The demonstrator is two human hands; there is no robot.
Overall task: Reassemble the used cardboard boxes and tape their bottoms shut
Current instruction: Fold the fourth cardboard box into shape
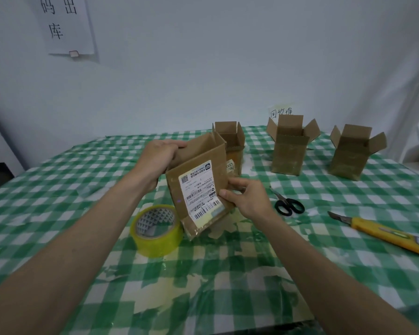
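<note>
The fingers [225, 193] of the right hand [246, 198] are curled round the right edge of the cardboard box [198, 187], thumb lying along the side panel and fingertips pinching the face that carries the shipping label [200, 189]; the left hand [159, 160] grips the box's upper left corner, its fingers folded over the rim so that their tips are hidden inside; between the two the box is held tilted, its lower end just above or touching the desk [228, 274], I cannot tell which, and just beside the yellow tape roll [156, 230].

The box looks light and empty, so weight is no concern; the board is thin, worn and creased, with old glossy tape at the lower end, so I judge it will flex and skew under a hard squeeze; better to take it at corners and folded edges, where it is stiffest, than mid-panel; the label and old tape are likely slick, bare board gives surer purchase.

Farther out, scissors [288, 204] lie to the right, a yellow utility knife [385, 233] beyond them with its blade out; three standing boxes [289, 153] wait open-topped near the wall, well apart from the hands.
</note>
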